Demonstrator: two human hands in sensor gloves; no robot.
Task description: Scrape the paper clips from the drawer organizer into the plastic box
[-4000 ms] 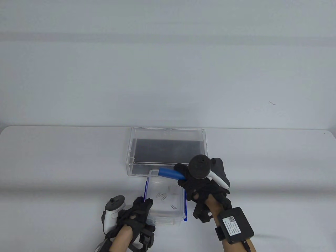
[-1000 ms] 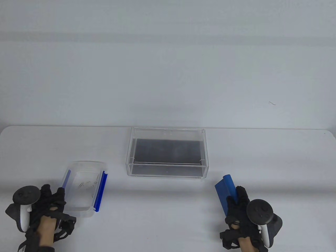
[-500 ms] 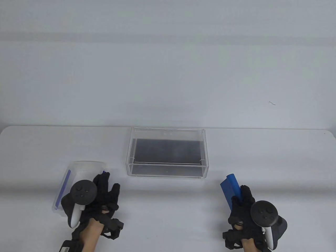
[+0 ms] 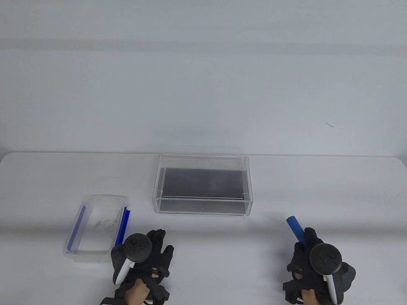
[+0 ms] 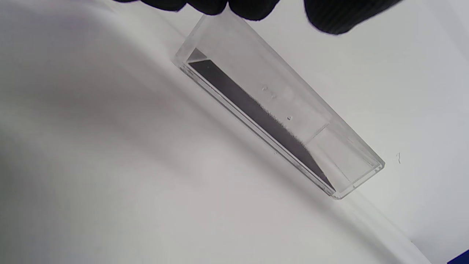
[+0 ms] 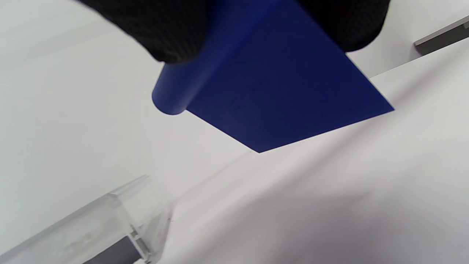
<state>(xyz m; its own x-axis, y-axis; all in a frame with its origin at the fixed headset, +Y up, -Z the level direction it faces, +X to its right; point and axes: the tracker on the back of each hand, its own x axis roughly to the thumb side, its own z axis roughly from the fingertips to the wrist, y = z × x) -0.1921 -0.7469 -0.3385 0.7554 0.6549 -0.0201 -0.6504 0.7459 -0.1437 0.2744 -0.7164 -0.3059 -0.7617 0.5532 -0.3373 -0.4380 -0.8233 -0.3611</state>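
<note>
The clear drawer organizer with a dark floor stands at the table's middle; its floor looks bare. It also shows in the left wrist view. The plastic box with blue side clasps sits front left and holds several paper clips. My left hand is open and empty, just right of the box and apart from it. My right hand grips a blue scraper at front right, clear of the organizer. The scraper's flat blade fills the right wrist view.
The white table ends at a rounded far edge behind the organizer. A corner of the organizer shows at the bottom left of the right wrist view.
My left hand has let go of the plastic box and moved right and toward the front edge, uncovering it. My right hand has drawn back slightly to the right with the scraper.
</note>
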